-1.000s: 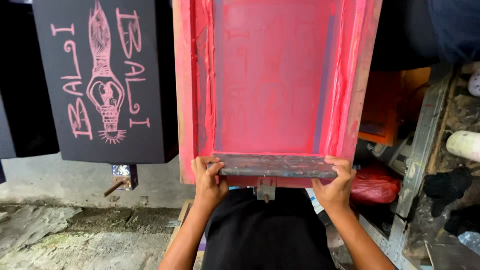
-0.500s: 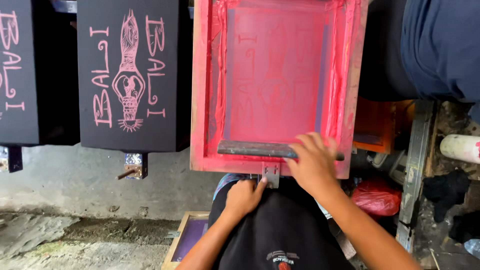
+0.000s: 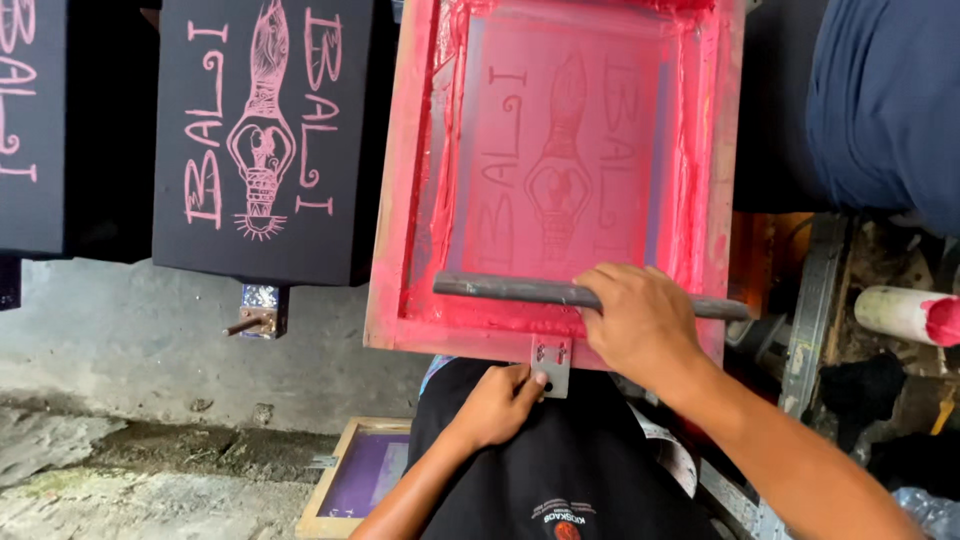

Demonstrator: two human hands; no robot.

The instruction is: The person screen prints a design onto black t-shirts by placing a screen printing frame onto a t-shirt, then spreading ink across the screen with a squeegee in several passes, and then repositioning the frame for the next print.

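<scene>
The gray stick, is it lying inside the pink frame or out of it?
Inside. The gray squeegee lies across the pink frame's near end, the right hand on it.

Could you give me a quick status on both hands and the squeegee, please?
Right hand grips squeegee at near edge of pink screen frame. Left hand at metal bracket beneath. Nothing obstructing.

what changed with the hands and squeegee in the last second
The left hand let go of the squeegee and dropped to the metal bracket under the frame. The right hand slid inward along the squeegee and grips it alone. The squeegee stayed at the frame's near edge; the printed black shirt is unchanged.
</scene>
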